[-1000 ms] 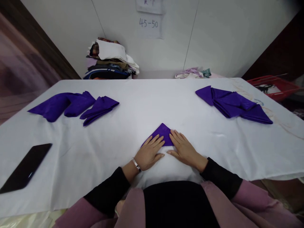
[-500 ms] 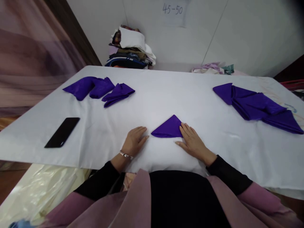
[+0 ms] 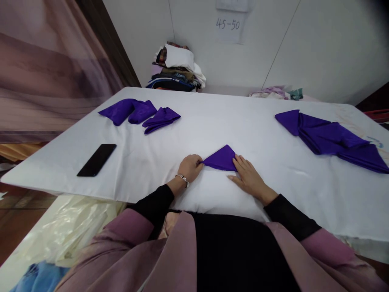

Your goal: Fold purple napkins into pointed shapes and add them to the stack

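In front of me a purple cloth [image 3: 221, 159] lies on the white-covered table [image 3: 237, 121], folded into a triangle with its peak pointing away from me. My left hand [image 3: 190, 167], with a bracelet at the wrist, pinches the cloth's left corner. At the other end my right hand [image 3: 248, 176] lies flat, its fingertips resting on the right edge of the cloth and its thumb held apart.
Several folded purple cloths [image 3: 162, 119] lie at the back left, and more purple cloths [image 3: 322, 132] overlap at the right. A black phone [image 3: 97, 160] rests on the left. Beyond the far edge stands a clothes pile [image 3: 178, 67]; plastic sheeting [image 3: 82, 223] is at lower left.
My left hand has moved right and closed on the left corner of the cloth. My right hand stays flat at the right edge. The camera view has shifted slightly.
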Tool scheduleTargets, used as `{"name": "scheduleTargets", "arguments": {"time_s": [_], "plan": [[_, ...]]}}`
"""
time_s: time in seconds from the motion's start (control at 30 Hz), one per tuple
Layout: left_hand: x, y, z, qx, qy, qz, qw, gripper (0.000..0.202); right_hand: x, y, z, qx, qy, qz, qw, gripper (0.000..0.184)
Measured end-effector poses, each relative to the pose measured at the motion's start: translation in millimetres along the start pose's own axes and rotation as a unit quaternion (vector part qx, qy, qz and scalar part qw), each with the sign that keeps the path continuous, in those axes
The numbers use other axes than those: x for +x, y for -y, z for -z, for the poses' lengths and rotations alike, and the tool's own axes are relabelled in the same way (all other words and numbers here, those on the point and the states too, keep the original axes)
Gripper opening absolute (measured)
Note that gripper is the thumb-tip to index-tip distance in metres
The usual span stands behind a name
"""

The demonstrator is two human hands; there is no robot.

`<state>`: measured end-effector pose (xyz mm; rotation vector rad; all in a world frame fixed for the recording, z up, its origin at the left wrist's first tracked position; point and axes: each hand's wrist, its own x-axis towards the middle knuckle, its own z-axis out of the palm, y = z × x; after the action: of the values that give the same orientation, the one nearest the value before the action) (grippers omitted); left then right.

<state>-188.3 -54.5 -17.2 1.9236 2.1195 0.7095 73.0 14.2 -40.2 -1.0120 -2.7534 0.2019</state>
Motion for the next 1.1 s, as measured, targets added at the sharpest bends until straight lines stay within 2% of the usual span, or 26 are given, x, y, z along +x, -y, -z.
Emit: {"name": "scheduleTargets", "arguments": {"time_s": [0.13, 0.37, 0.57, 0.73, 1.1], "plan": [[1, -4, -1.1, -0.027, -0.01, 0.032, 0.999, 0.006, 1, -1, 0, 0.001, 0.005, 0.003, 1.0, 0.073], [13, -4, -0.8, 0.12, 0.047, -0.003, 0.992, 0.017, 1, -1, -1, -0.003, 0.005, 0.004, 1.0, 0.071], [17, 3, 0.5, 0.131, 0.06, 0.004, 0.99, 0.011, 1, -1, 0, -0.002, 0.009, 0.005, 1.0, 0.071], [18, 6, 2.0, 0.137, 0.047, -0.042, 0.988, 0.008, 2, 0, 0, -0.003, 0.008, 0.002, 1.0, 0.071], [24, 3, 9.0, 0.24, 0.087, -0.138, 0.957, 0.021, 3, 0, 3, 0.001, 0.017, 0.005, 1.0, 0.066]]}}
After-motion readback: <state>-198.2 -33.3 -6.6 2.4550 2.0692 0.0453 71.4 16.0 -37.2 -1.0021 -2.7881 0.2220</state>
